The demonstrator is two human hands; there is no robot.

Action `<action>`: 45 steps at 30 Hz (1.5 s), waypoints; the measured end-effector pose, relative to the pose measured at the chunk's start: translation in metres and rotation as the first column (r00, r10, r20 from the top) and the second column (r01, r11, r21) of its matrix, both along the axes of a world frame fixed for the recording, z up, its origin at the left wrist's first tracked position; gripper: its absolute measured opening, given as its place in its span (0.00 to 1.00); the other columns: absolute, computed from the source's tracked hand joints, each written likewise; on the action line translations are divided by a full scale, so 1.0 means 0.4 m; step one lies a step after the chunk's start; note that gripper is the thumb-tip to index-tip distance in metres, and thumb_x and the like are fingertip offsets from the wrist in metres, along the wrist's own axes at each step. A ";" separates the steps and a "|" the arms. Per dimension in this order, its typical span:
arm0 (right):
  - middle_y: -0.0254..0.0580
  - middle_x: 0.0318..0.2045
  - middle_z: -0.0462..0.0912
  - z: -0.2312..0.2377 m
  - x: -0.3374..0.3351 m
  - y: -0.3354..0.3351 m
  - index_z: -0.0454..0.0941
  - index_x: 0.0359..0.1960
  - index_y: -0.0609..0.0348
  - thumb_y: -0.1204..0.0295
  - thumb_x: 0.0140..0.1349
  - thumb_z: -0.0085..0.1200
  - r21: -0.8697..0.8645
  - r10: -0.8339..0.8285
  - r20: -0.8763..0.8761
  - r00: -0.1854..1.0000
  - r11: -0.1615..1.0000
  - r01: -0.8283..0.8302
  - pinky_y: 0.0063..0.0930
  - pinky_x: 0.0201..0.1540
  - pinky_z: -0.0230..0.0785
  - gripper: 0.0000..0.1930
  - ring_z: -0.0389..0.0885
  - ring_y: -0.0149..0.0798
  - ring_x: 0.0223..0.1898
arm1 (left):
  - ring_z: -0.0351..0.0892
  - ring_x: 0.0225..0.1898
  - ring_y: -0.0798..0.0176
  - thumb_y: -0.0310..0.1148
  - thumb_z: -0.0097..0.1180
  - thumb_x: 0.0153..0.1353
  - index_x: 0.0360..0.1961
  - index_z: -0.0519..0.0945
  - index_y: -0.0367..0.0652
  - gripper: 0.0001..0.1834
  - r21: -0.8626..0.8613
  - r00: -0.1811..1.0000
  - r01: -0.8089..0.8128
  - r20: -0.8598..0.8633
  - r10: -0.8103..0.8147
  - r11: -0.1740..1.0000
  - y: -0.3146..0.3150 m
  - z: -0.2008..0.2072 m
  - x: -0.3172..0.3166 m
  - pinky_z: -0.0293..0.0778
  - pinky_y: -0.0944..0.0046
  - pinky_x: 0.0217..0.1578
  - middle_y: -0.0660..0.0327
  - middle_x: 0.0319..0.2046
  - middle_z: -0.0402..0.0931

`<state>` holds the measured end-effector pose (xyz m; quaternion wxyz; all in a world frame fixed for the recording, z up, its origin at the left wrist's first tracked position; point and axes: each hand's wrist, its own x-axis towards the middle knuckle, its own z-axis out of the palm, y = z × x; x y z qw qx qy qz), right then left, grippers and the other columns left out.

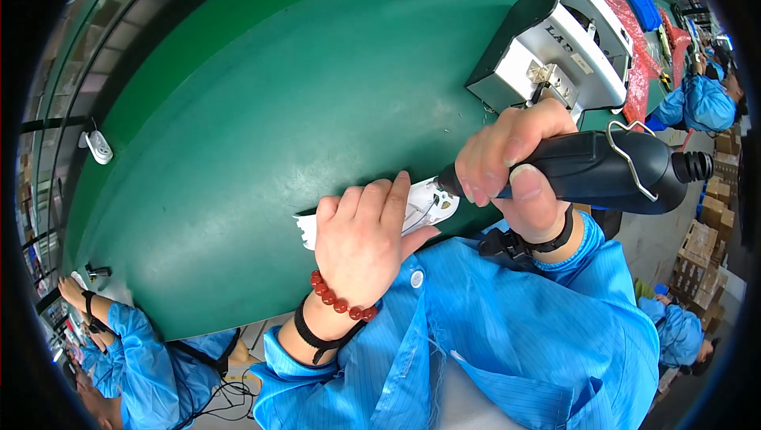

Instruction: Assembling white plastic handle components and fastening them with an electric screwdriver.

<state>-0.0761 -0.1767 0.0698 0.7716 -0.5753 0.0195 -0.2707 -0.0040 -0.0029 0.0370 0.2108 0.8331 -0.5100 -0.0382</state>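
left hand (361,236) presses white part (424,206), right hand (515,168) holds black driver (610,170)

Blue sleeves (507,327), red bead bracelet (339,301), seemingly black wrist straps (317,339).

Most of the white plastic part (428,204) under the left hand (361,244); tool tip unseen.

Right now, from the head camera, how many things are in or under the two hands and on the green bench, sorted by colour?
Black: 1, the black handheld power tool gripped by the right hand.
White: 2, the white plastic part under the left hand; the small white piece at the bench's left edge.
Grey: 1, the grey metal box on the green bench.
Total: 4
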 end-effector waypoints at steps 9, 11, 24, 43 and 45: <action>0.36 0.20 0.70 0.003 0.003 0.030 0.64 0.35 0.54 0.63 0.63 0.58 -0.075 -0.007 -0.029 1.000 0.997 0.005 0.29 0.24 0.67 0.15 0.70 0.31 0.18 | 0.73 0.34 0.61 0.50 0.69 0.37 0.48 0.80 0.43 0.35 -0.048 1.000 -0.004 0.000 0.004 0.999 0.013 -0.004 0.006 0.62 0.60 0.34 0.63 0.37 0.77; 0.37 0.20 0.70 -0.004 0.010 0.014 0.63 0.34 0.54 0.64 0.63 0.58 -0.127 0.022 -0.050 0.999 0.992 -0.028 0.29 0.24 0.68 0.15 0.69 0.31 0.18 | 0.73 0.34 0.61 0.50 0.69 0.38 0.48 0.80 0.43 0.35 -0.067 1.000 -0.001 0.003 0.001 0.998 0.014 -0.003 0.009 0.62 0.60 0.34 0.63 0.37 0.77; 0.33 0.20 0.70 0.071 -0.008 -0.041 0.66 0.35 0.54 0.64 0.63 0.54 0.027 -0.072 0.321 0.944 0.997 0.067 0.28 0.21 0.66 0.11 0.70 0.30 0.17 | 0.74 0.39 0.57 0.46 0.71 0.39 0.50 0.78 0.37 0.36 -0.084 0.999 -0.030 -0.019 0.029 0.996 0.030 0.012 0.033 0.63 0.58 0.40 0.60 0.41 0.77; 0.42 0.21 0.70 0.102 -0.053 -0.113 0.64 0.38 0.61 0.71 0.64 0.50 -0.226 -0.261 0.320 0.910 0.912 0.342 0.28 0.22 0.69 0.08 0.69 0.33 0.18 | 0.76 0.44 0.53 0.42 0.73 0.39 0.51 0.77 0.38 0.36 -0.015 0.999 -0.050 0.012 0.050 0.999 0.098 0.042 0.075 0.68 0.56 0.43 0.55 0.42 0.78; 0.41 0.21 0.70 0.100 -0.053 -0.096 0.65 0.37 0.61 0.72 0.64 0.50 -0.272 -0.259 0.317 0.912 0.897 0.349 0.28 0.22 0.68 0.08 0.70 0.32 0.18 | 0.76 0.43 0.54 0.42 0.72 0.39 0.51 0.77 0.39 0.35 -0.010 0.998 -0.055 0.013 0.056 0.998 0.104 0.040 0.074 0.67 0.56 0.42 0.56 0.42 0.78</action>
